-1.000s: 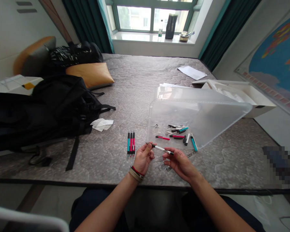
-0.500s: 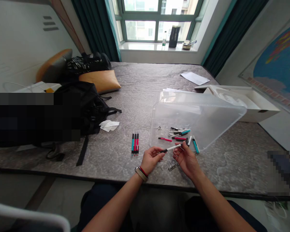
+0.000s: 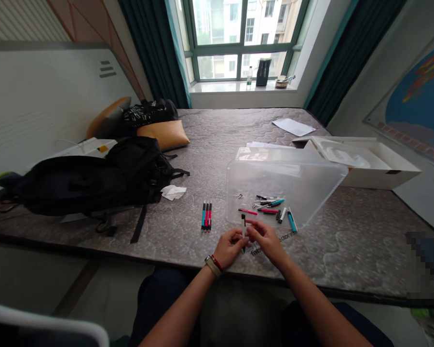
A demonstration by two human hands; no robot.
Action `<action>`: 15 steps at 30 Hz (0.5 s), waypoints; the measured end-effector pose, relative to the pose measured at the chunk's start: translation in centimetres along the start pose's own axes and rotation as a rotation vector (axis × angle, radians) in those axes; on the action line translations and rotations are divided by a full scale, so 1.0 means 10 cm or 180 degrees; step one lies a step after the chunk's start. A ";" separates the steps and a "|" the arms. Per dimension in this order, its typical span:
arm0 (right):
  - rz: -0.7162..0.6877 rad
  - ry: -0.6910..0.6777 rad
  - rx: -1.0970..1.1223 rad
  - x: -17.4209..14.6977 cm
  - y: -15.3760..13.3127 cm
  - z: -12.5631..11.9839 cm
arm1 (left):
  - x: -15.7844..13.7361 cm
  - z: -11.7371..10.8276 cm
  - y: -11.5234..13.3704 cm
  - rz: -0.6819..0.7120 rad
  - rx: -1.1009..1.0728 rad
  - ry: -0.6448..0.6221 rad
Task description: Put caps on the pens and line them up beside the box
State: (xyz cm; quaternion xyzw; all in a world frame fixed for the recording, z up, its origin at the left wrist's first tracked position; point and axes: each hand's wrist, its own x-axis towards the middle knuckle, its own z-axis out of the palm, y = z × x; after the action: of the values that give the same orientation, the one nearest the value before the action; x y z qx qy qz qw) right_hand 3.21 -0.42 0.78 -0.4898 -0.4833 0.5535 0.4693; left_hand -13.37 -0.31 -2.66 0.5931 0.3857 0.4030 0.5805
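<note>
In the head view, a grey quilted mattress (image 3: 210, 144) fills the middle of the room. On its left lie a black backpack (image 3: 94, 176), an orange pillow (image 3: 163, 135) and a crumpled white tissue (image 3: 173, 192). Three finished pens (image 3: 206, 216), teal and red, lie side by side just left of a clear plastic lid (image 3: 285, 185). On the lid's near part sit loose pen parts (image 3: 269, 206): red and teal barrels, white pieces and small metal bits. A white box (image 3: 365, 161) stands beyond the lid on the right, with sheets of paper (image 3: 293, 126) farther back.

Nothing lies between the hands and the loose parts. The left hand (image 3: 229, 248) and right hand (image 3: 265, 241) meet at the mattress's near edge, just below the lid. Both have their fingertips pinched on a white pen (image 3: 243, 226), which stands nearly upright between them. Its upper end is dark above the white barrel; the lower end is hidden by the fingers.
</note>
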 end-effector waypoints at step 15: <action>-0.0159 0.0755 -0.1086 0.31 0.22 -0.27 | 0.26 -0.08 0.22 -0.0284 -0.0674 0.0013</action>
State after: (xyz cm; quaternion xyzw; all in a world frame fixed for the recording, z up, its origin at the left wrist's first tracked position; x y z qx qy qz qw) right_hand 5.53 2.65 -1.79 -0.6117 -0.5234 0.3903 0.4467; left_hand -13.14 2.33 -0.39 0.5099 0.3682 0.4164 0.6565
